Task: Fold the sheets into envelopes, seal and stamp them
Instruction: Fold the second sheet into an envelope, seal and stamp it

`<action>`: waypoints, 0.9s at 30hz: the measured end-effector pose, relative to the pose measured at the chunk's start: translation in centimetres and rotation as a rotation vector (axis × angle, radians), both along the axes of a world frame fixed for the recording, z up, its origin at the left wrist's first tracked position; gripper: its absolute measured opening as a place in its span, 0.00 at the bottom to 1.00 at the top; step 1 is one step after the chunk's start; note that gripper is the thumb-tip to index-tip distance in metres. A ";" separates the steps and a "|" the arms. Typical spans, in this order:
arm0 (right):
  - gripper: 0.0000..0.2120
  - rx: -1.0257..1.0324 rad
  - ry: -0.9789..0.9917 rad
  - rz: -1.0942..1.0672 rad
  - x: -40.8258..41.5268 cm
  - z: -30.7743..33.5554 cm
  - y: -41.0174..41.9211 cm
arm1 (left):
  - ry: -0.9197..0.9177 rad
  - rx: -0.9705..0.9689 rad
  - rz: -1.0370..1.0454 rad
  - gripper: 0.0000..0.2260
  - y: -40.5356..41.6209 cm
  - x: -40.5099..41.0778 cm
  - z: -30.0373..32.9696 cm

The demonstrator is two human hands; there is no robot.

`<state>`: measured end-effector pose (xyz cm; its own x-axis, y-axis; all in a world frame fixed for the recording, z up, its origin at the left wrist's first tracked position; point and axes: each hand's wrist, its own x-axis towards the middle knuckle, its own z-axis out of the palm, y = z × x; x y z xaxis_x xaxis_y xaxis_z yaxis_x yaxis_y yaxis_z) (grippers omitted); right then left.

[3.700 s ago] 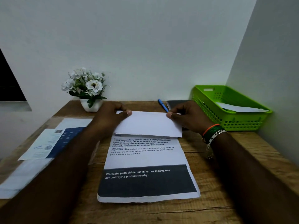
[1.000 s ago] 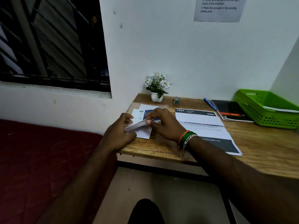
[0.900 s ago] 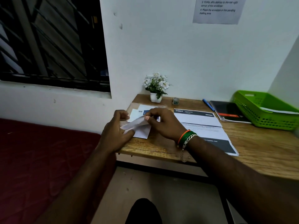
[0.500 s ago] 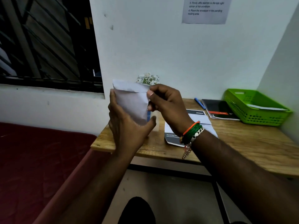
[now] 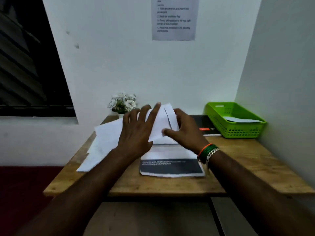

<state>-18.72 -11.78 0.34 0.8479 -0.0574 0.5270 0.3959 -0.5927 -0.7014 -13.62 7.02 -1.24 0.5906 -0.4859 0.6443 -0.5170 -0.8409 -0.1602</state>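
Observation:
A white envelope (image 5: 162, 123) is held tilted just above the far end of a printed sheet (image 5: 170, 166) with a dark band, which lies mid-desk. My left hand (image 5: 136, 135) lies against the envelope's left face with straight, spread fingers. My right hand (image 5: 185, 132) grips its right side, thumb in front and fingers behind. The frame is motion-blurred. A loose stack of white papers (image 5: 102, 143) lies to the left on the wooden desk (image 5: 238, 167).
A green basket (image 5: 219, 116) at the back right holds a white envelope (image 5: 242, 119). A black notebook (image 5: 204, 123) lies beside it, and a small flower pot (image 5: 123, 103) stands by the wall. A notice (image 5: 173, 17) hangs above. A red mattress (image 5: 17, 193) lies left of the desk.
Both hands brought the envelope from up high at the desk's left end down to above the printed sheet. My left hand's fingers have spread out straight.

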 end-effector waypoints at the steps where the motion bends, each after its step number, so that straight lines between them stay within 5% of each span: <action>1: 0.22 -0.026 0.026 -0.031 0.7 -0.9 -0.6 | 0.015 0.033 -0.013 0.57 -0.5 0.7 -0.4; 7: 0.19 0.205 0.155 -0.048 5.8 -4.2 -4.7 | 0.042 0.156 -0.106 0.55 -2.9 5.7 -1.9; 14: 0.03 0.445 0.272 0.014 9.1 -5.9 -6.9 | 0.097 0.092 -0.175 0.51 -3.1 9.3 -5.2; 27: 0.07 0.743 0.399 0.133 9.2 -5.6 -7.2 | 0.188 -0.125 -0.228 0.52 -2.1 11.2 -5.8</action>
<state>-9.49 -19.02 -5.30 0.9863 -0.1567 0.0523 0.0701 0.1105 -0.9914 -2.46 4.88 -7.03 0.5899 -0.5436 0.5971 -0.7052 -0.7070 0.0530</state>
